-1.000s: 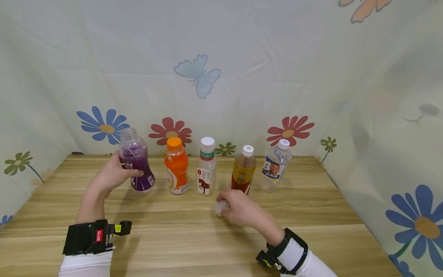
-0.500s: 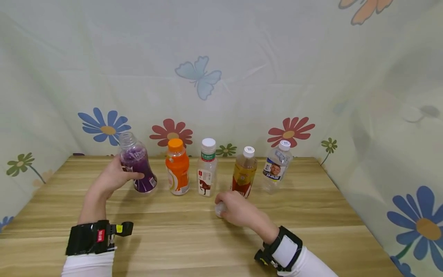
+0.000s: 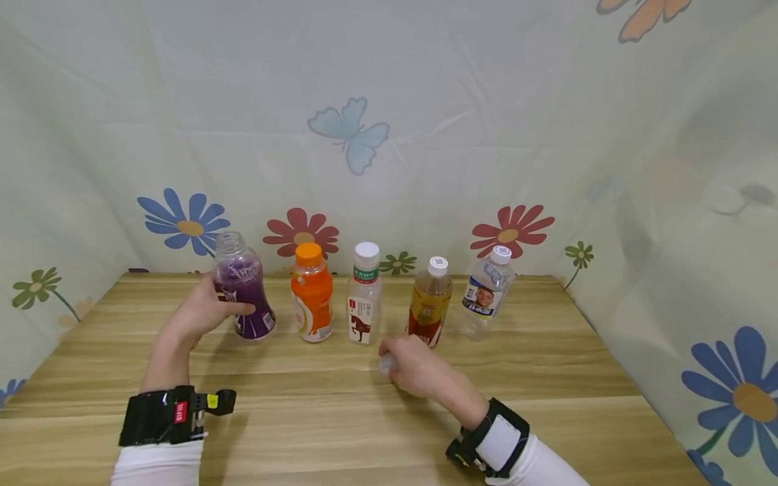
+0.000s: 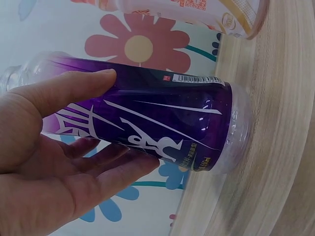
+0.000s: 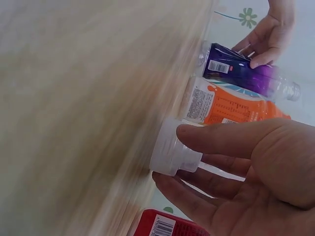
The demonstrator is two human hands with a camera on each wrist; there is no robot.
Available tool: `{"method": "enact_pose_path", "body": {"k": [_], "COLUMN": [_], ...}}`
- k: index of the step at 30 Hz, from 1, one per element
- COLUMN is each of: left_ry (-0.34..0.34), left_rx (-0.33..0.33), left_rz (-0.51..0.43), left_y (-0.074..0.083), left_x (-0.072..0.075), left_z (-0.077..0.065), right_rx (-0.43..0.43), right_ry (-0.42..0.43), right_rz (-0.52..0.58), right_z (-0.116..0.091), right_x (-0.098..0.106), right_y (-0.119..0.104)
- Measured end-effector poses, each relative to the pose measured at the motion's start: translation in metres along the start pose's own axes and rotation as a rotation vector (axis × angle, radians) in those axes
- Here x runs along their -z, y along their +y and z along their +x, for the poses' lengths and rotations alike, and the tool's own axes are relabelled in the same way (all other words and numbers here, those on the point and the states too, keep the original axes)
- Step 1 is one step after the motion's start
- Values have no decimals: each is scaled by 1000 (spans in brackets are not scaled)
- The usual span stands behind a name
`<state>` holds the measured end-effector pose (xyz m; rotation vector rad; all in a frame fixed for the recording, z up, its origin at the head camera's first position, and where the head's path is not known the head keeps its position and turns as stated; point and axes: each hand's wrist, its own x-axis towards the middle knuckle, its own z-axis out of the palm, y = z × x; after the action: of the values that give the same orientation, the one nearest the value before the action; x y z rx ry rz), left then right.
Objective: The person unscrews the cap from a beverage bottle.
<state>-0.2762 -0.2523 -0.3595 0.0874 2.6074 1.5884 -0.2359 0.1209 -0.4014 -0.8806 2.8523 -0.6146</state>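
My left hand grips a purple-labelled bottle at the left end of the row. Its thumb lies across the front, with the other fingers behind, and the bottle's clear mouth has no cap on it. In the left wrist view the bottle's base is right at the tabletop. Well to the right and nearer the front, my right hand pinches a translucent white cap between thumb and fingers, low at the wood surface, in front of an amber bottle.
An orange bottle and a clear bottle with a horse label stand between the hands. Behind the right hand, at the far right, is a clear bottle with a blue label. A flowered cloth hangs behind the wooden table.
The purple-labelled bottle has tipped slightly left and then come back a little toward upright in my left hand. My right hand stays nearly still with the cap.
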Motion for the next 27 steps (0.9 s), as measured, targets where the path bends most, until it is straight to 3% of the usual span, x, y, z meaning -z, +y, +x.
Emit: {"method": "enact_pose_path", "body": {"k": [8, 13, 21, 27], "left_ry": [8, 6, 39, 116], "left_rx": [37, 51, 53, 41], "left_rz": [12, 7, 31, 21], "left_y": [-1, -2, 6, 15], "left_x": [1, 2, 6, 11], "left_z": [0, 0, -6, -14], "right_rx": [-66, -80, -57, -43], "right_ry": [16, 89, 319, 653], "right_rz": [119, 177, 234, 279], "right_z": [-3, -6, -11, -14], "right_x": [9, 21, 41, 51], "right_y": [3, 6, 9, 12]}}
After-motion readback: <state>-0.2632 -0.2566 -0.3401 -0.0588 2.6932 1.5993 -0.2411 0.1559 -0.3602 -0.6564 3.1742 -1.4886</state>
